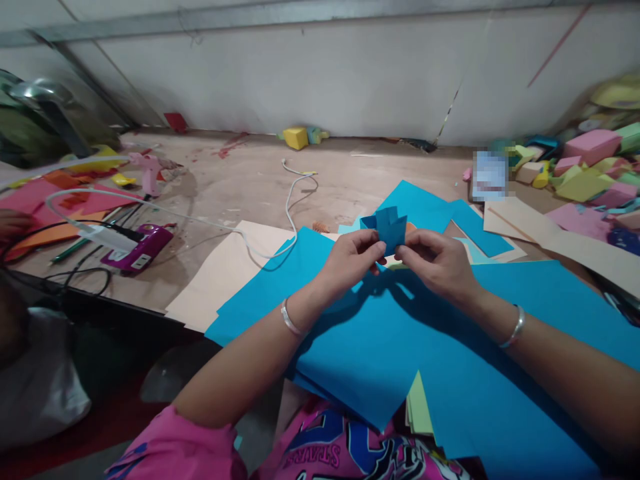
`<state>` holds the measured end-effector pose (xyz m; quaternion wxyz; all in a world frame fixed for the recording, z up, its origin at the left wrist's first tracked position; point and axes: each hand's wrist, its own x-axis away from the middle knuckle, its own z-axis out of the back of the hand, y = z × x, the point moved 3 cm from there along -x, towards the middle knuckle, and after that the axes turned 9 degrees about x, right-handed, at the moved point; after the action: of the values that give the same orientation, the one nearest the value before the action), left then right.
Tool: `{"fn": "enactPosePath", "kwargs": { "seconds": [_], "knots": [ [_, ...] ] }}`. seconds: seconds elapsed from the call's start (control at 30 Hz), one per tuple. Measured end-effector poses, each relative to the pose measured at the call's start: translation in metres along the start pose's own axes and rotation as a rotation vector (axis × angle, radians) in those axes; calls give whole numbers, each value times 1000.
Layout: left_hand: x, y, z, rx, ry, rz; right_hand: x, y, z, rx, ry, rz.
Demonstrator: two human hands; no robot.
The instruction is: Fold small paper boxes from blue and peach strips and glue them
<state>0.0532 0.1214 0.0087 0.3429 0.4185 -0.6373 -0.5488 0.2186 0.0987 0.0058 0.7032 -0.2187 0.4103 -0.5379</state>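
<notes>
Between my two hands a small folded blue paper box (392,229) is held up, its flaps standing out at the top. My left hand (356,257) pinches its lower left side with thumb and fingers. At the lower right edge, my right hand (437,261) grips the same piece with its thumb and fingertips. Large blue paper sheets (350,353) lie spread under both hands, with the hands' shadows on them. More blue paper (415,200) lies just behind the folded piece.
Cream sheets (225,257) stick out at the left, crossed by a white cable (240,233). A purple power strip (145,247) and pink glue gun (149,172) lie farther left, near another person's hand (13,227). Colourful paper boxes (593,148) are heaped at the right, beside a phone (490,175).
</notes>
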Motion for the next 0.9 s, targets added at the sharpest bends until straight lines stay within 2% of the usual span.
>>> {"fn": "enactPosePath", "kwargs": {
  "seconds": [0.37, 0.67, 0.8, 0.9],
  "knots": [
    [5, 12, 4, -165, 110, -284, -1, -3, -2, 121, -3, 6],
    [5, 8, 6, -199, 237, -282, 0, -2, -4, 113, -44, 68],
    [5, 10, 5, -197, 231, -282, 1, 0, -6, -18, -47, 11],
    [4, 8, 4, -160, 218, -269, 2, 0, -8, -60, -98, 3]
  ]
}}
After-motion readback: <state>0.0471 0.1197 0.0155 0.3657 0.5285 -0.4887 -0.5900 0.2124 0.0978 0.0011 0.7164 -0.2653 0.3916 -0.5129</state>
